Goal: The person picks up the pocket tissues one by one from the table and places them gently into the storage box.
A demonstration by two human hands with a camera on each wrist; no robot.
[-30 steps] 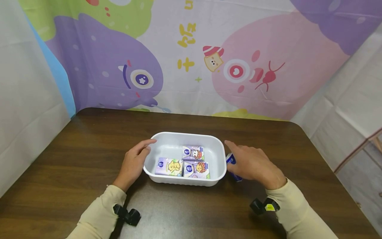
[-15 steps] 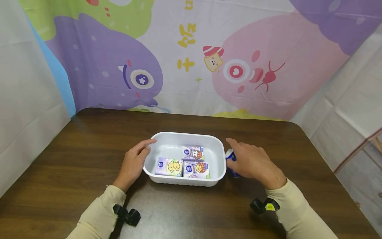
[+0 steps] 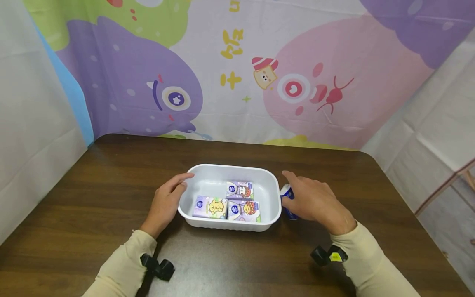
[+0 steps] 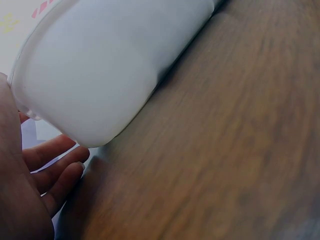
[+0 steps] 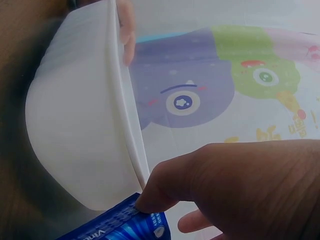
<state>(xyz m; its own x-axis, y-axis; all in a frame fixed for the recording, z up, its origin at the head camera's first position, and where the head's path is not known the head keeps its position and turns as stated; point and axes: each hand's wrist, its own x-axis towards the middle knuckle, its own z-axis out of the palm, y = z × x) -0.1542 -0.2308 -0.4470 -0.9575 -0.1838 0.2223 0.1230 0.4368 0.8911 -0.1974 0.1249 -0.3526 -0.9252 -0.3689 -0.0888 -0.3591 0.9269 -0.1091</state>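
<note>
A white plastic tray (image 3: 230, 225) sits at mid-table. Inside lie three small purple tissue packs with cartoon prints: a yellow-figure one (image 3: 210, 207) front left, another (image 3: 245, 210) front right and one (image 3: 240, 190) behind that. My left hand (image 3: 168, 202) touches the tray's left end, thumb and index finger at the rim; the left wrist view shows its other fingers loosely extended by the outer wall. Beside the tray's right end, my right hand (image 3: 314, 202) holds a blue tissue pack (image 5: 135, 225), with the thumb on its top end. The hand hides the fingers behind the pack.
The dark wooden table (image 3: 230, 264) extends around the tray on all sides. A printed cloth backdrop (image 3: 230, 115) hangs at its back edge, with white cloth at both sides. A black wrist camera (image 3: 158, 267) is strapped to each sleeve.
Beside the tray, the blue tissue pack has turned more upright and slid slightly back under my right hand, which has shifted only a little. The left hand and tray stay in place.
</note>
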